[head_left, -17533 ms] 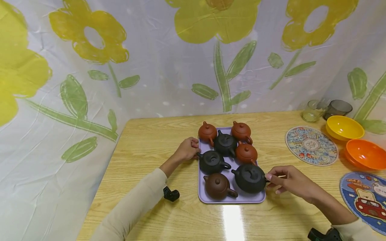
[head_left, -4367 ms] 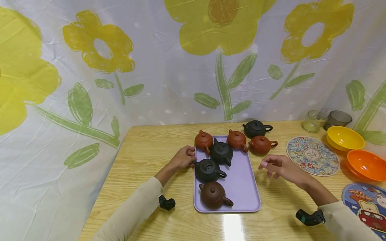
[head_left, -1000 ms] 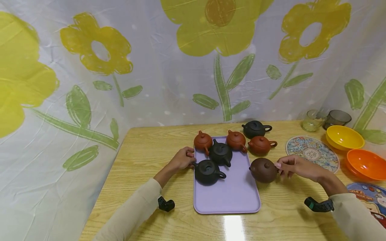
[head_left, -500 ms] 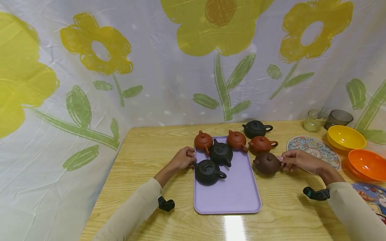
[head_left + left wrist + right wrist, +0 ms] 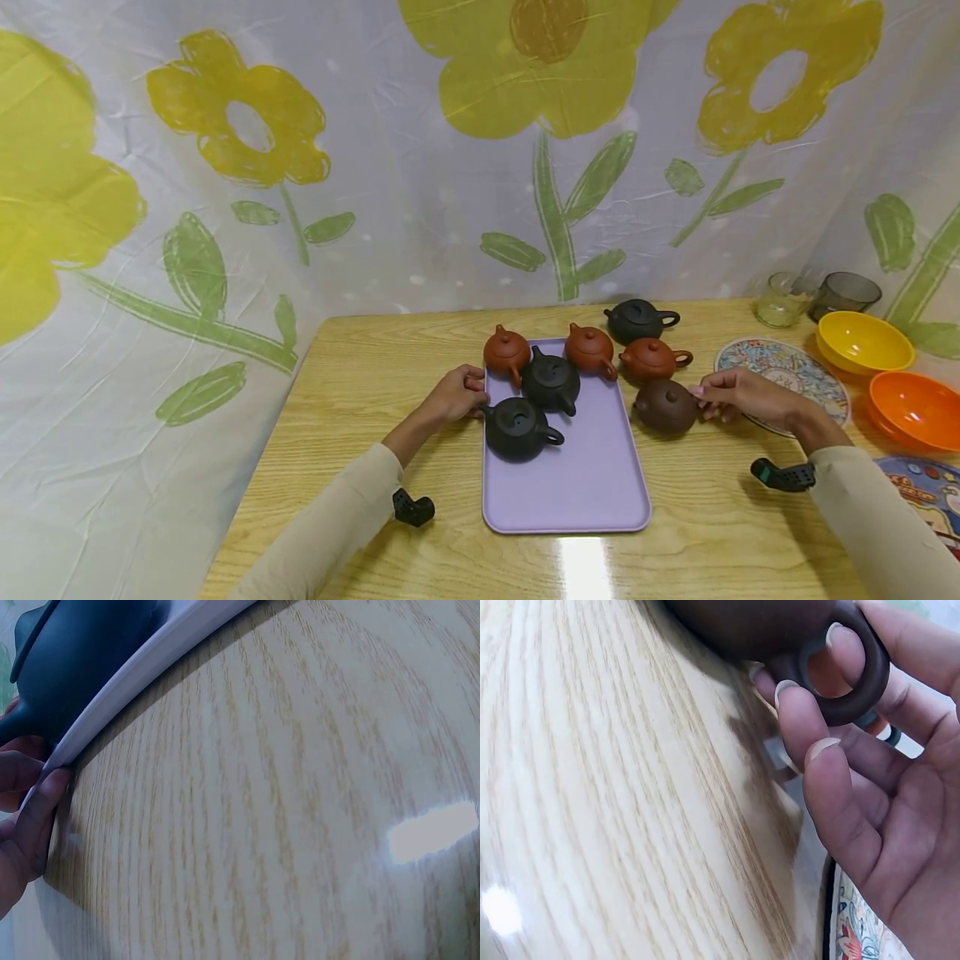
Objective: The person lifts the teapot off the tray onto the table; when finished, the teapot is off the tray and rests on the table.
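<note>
Head view: right hand pinches the handle of a dark brown teapot standing on the counter, right of the purple tray; left hand grips the tray's left edge.

We're seeing the tray sitting mid-bench, four teapots crowding its far half. Three more teapots are standing right of it on the bench, bowls lying further right, glasses sitting behind them.

The dark brown teapot stands upright on the table, lid on. It sits just off the purple tray's right edge, toward the table's far edge.
</note>
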Tool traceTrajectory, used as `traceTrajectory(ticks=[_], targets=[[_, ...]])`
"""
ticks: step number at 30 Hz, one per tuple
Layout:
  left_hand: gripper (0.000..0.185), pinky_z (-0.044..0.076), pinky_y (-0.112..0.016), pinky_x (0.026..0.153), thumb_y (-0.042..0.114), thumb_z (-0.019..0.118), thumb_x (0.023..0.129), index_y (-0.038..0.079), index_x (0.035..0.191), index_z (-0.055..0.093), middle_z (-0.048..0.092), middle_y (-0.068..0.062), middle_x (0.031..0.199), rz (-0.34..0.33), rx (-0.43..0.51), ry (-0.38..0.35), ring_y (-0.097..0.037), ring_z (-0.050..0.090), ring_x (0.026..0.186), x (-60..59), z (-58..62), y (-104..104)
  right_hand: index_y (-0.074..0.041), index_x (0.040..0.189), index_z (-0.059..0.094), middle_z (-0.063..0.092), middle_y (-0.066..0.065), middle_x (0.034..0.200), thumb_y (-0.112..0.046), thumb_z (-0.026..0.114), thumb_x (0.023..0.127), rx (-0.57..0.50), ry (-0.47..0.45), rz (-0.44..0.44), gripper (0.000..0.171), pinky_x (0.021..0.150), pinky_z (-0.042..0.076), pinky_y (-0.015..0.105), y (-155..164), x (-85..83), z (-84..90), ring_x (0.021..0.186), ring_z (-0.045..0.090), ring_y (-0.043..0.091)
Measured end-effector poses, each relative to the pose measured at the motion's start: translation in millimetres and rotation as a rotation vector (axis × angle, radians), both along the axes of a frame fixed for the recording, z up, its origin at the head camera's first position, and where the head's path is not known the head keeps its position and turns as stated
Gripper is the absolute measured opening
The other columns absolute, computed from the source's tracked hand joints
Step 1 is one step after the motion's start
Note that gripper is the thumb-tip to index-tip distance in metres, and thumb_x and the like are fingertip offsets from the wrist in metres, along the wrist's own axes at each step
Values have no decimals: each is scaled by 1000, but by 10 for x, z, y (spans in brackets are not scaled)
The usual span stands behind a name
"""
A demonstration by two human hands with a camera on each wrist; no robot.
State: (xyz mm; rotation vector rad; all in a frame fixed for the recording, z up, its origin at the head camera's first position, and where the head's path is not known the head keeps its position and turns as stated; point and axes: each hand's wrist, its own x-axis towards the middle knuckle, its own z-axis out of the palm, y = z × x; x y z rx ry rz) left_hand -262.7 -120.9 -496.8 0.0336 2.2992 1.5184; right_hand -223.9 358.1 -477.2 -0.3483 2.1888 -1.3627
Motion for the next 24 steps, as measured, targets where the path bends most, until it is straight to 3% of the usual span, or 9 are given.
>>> traceTrajectory(ticks=[14,24], targets=[[45,62,-28,62,-5,64,90,-5,133,50,57,-14,105,-2,17,1,-17,61,75,14,13,3,6,99,64,70,12,93,-26,50,106,-12,-34,28,36,73,60,37,14,6,-34,85,68,24],[45,62,-29,63,-5,65,91,-5,133,50,57,-15,105,-8,9,17,-17,61,74,20,11,-4,6,103,65,68,12,97,-25,51,106,4,-15,-5,34,74,61,38,-7,31,-6,87,68,23]])
